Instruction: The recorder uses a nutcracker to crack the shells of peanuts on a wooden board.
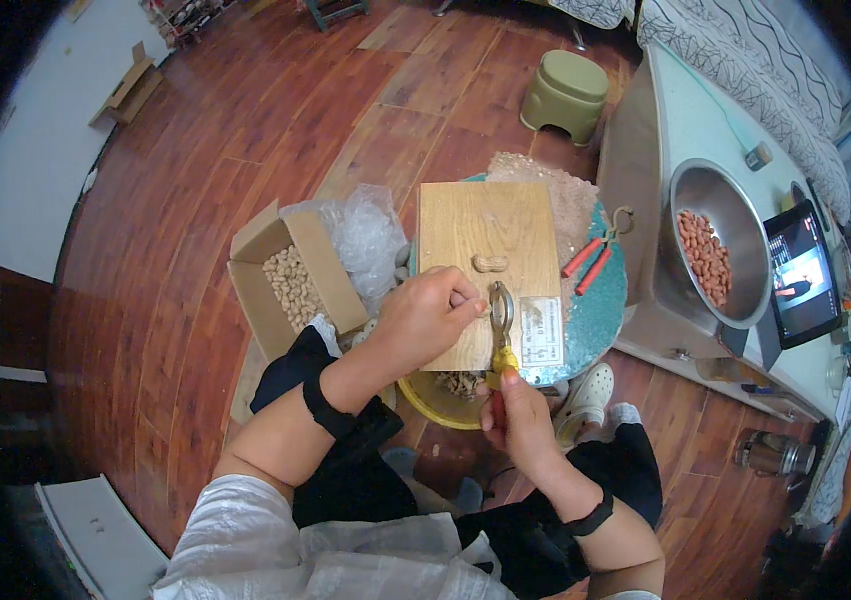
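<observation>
Head view: your right hand [524, 420] grips the pliers [503, 342]; your left hand [431, 318] has fingertips pressed together beside their tips, anything pinched there too small to tell. Just beyond your left hand, a peanut [491, 264] lies on the board [461, 215], over a teal table [606, 325]. Right of your right hand, a bowl [754, 285] stands on the counter [701, 125]; far ahead, a stool [568, 85] on wood floor [246, 130].

Too small to tell: any contents of left hand [430, 315]. Partly covered by right hand [527, 425]: handles of pliers [504, 358]. Partly covered by wooden board [456, 225]: yellow basin [433, 413].
</observation>
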A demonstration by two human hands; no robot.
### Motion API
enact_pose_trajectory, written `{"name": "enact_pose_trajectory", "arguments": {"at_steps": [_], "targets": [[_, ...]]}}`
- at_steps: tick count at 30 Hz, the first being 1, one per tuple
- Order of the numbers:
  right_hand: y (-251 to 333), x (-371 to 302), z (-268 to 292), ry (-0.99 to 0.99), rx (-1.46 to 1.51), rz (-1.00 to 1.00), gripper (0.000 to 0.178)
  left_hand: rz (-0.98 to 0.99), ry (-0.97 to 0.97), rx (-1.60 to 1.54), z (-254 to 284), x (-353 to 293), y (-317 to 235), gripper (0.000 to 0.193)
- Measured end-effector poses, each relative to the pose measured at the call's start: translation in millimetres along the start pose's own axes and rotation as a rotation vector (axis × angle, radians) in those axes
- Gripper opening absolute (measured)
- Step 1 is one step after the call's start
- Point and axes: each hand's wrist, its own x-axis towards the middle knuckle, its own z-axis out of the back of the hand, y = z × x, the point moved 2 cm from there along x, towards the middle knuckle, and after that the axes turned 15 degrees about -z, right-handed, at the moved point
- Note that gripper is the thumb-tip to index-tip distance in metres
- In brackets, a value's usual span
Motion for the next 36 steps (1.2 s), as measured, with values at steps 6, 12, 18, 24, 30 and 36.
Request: {"name": "enact_pose_trajectory", "arguments": {"at_steps": [6,12,18,24,30,36], "targets": [[-3,2,2,-0.008,-0.040,0.009,0.058,0.004,0.036,-0.067,1,-3,3,0.016],[-7,0,4,-0.111,-0.110,0.127,0.053,-0.038,0.025,-0.031,2,-3,3,0.017],[-6,-4,4,-0.220,-0.329,0.386,0.050,0.037,-0.010,-0.026,0,2,3,0.015],[3,-9,5,-0.174,-0.238,0.272,0.048,0.068,-0.002,0.006,1,5,3,0.016],[3,-2,1,-0.050,-0.148,0.147,0.049,0.063,-0.017,0.012,0,5,5,0.017],[8,-7,-3,-0.128,-0.183,0.260,0.051,0.075,-0.006,0.034,1,6,3,0.017]]}}
